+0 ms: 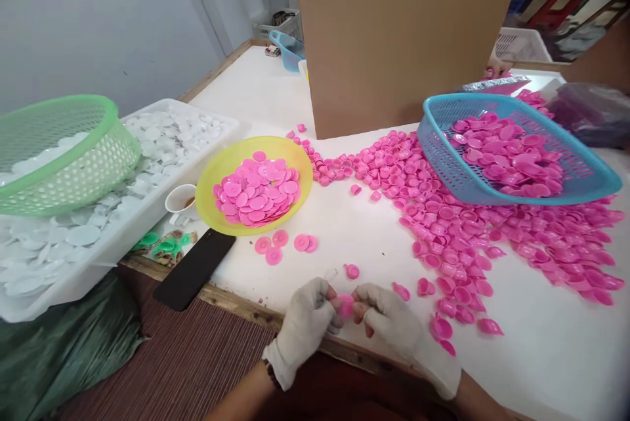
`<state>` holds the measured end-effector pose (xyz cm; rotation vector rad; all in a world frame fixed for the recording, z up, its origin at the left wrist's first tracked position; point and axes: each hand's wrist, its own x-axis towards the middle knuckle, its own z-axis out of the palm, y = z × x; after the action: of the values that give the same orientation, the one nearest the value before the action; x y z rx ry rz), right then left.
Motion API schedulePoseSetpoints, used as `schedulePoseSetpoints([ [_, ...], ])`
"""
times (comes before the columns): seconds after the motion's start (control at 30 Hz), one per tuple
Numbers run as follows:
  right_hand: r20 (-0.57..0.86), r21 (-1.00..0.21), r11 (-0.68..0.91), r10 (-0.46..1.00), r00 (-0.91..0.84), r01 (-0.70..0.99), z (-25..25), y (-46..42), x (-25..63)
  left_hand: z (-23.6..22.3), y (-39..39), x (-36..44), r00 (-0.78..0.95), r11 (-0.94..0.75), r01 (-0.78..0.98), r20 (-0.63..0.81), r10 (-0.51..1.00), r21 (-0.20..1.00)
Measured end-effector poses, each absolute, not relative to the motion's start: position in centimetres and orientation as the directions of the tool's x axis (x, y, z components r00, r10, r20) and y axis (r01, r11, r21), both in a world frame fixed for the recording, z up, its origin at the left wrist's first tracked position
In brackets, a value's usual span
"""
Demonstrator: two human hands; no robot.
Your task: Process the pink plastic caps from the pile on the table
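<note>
Gloved hands [306,317] [394,320], pinched pink piece [346,305], perhaps round

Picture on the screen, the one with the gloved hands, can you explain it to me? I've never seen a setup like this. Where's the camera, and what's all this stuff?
There is no robot here. The single picture comes from a camera on a person's head, looking forward and down.

The left hand and right hand wear whitish gloves with bare fingertips. Between them they hold a small pink piece.

On the white table, a yellow bowl holds flat pink discs. To the right spreads a pile of hollow pink pieces, with a blue basket of more. To the left are a white tray of white pieces, a green basket, a cup and a black phone. Cardboard stands behind.
</note>
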<state>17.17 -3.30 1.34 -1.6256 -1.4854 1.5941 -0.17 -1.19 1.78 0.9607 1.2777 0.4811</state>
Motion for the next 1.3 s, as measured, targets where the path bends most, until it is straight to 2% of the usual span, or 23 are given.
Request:
schedulePoseSetpoints([
  [0.13,-0.535,-0.835,-0.501,0.837,-0.118,0.227,0.6,-3.2,17.1,1.7,-0.4,1.8,0.308,0.512,0.183,-0.543,0.781,0.840],
  [0.23,-0.567,-0.821,-0.559,0.823,-0.044,0.118,0.3,-1.2,17.2,1.2,1.5,2.7,0.305,0.417,0.220,-0.468,0.829,0.882],
  [0.3,-0.593,-0.803,-0.587,0.804,-0.040,0.104,0.2,-0.1,17.2,0.6,2.6,2.9,0.305,0.404,0.254,-0.469,0.829,0.879],
  [0.4,-0.655,-0.756,-0.648,0.751,-0.082,0.095,0.0,0.6,17.1,-0.4,3.4,2.9,0.353,0.444,0.290,-0.526,0.773,0.848],
  [0.6,-0.727,-0.677,-0.736,0.669,-0.158,-0.004,0.2,1.0,17.2,-0.7,4.5,2.7,0.410,0.636,0.237,-0.669,0.620,0.735],
  [0.8,-0.728,-0.671,-0.741,0.654,-0.207,0.019,-0.2,1.4,17.5,-1.0,5.5,2.7,0.390,0.555,0.404,-0.686,0.614,0.727],
  [1.07,-0.726,-0.677,-0.735,0.660,-0.195,0.033,-0.1,1.3,17.2,-1.6,4.7,1.8,0.452,0.391,0.406,-0.554,0.699,0.826],
  [1.17,-0.718,-0.690,-0.720,0.669,-0.193,0.073,-0.1,1.5,17.1,-1.4,4.9,1.8,0.426,0.316,0.496,-0.544,0.723,0.809],
  [1.3,-0.704,-0.707,-0.694,0.676,-0.218,0.136,-0.6,1.3,16.9,-1.2,4.6,2.2,0.424,0.321,0.500,-0.551,0.719,0.804],
])
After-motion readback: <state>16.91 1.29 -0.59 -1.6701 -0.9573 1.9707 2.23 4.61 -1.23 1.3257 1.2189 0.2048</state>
